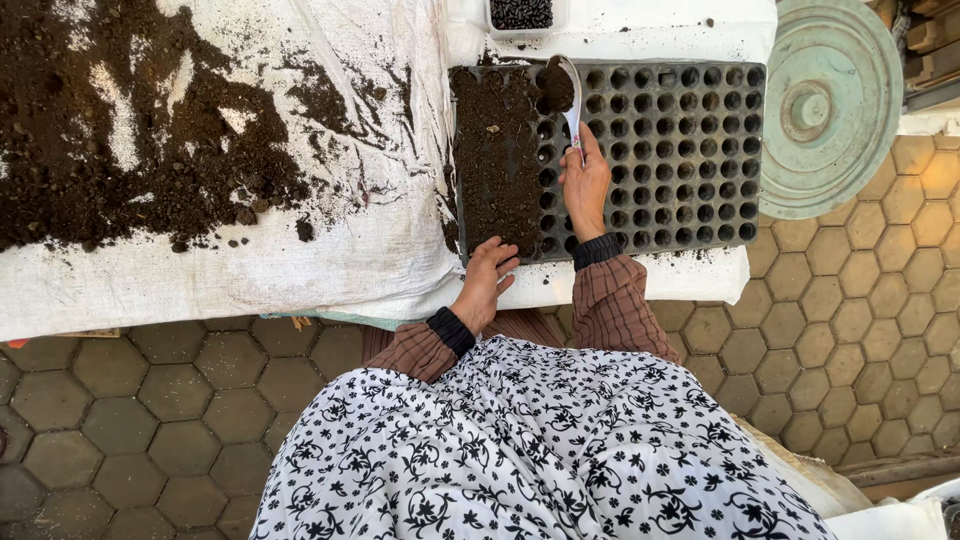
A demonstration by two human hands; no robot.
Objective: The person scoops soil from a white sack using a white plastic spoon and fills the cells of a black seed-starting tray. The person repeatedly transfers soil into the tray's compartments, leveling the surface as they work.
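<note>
Right hand (585, 185) has its fingers clenched round the handle of a white spoon (572, 95), whose bowl carries a heap of dark soil and hovers over the top edge of the black seedling tray (700, 150), right at the line between filled and empty cells. Left hand (485, 285) rests on the tray's near edge at the lower left, fingers released and spread, grasping nothing — it looks to be steadying the tray. To do this well, judging from the layout: keep the spoon low over the next empty column, tip slowly so the soil drops into a cell rather than across the ribs, keep the left hand pressing so the tray does not slide on the white sack cloth (330, 240). Tray contents: the left few columns are packed level with soil, the rest — most of it — are empty round cells. A small white tub (522, 14) just beyond the tray holds dark grains, kind not clear. Loose soil pile (120, 130) lies on the cloth, well left of the tray. Round pale-green lid (830, 100) sits to the right on the paved floor (150, 400).
</note>
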